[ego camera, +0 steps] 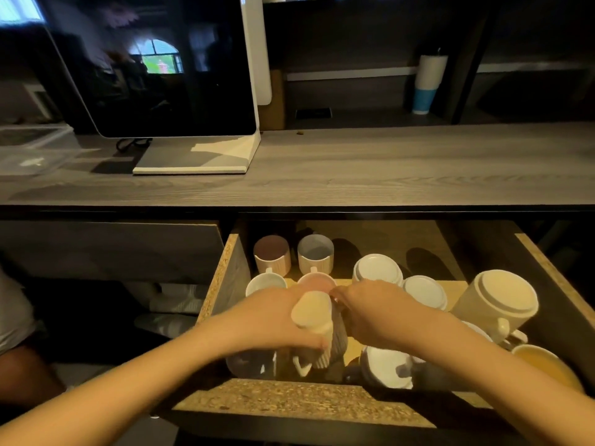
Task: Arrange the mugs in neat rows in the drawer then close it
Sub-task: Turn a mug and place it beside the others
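The open drawer [299, 400] under the counter holds several mugs. At its back left stand two upright ribbed mugs [272, 257], with a white mug [262, 281] and a pink-lined one [317, 283] in front of them. My left hand [273, 320] grips an upturned ribbed mug [317, 320], lifted and tilted above the drawer's front left. My right hand [367, 312] touches the same mug from the right, its fingers hidden behind it. Upside-down white mugs [378, 270] stand at the middle, and a large cream mug [497, 300] is at the right.
A grey wooden counter [386, 165] runs above the drawer, with a dark monitor [154, 66] on a white stand at the left. A clear plastic box [29, 149] sits at far left. A white-and-blue tumbler [428, 82] stands on the back shelf. A grey bowl-like mug [386, 368] lies near the drawer's front.
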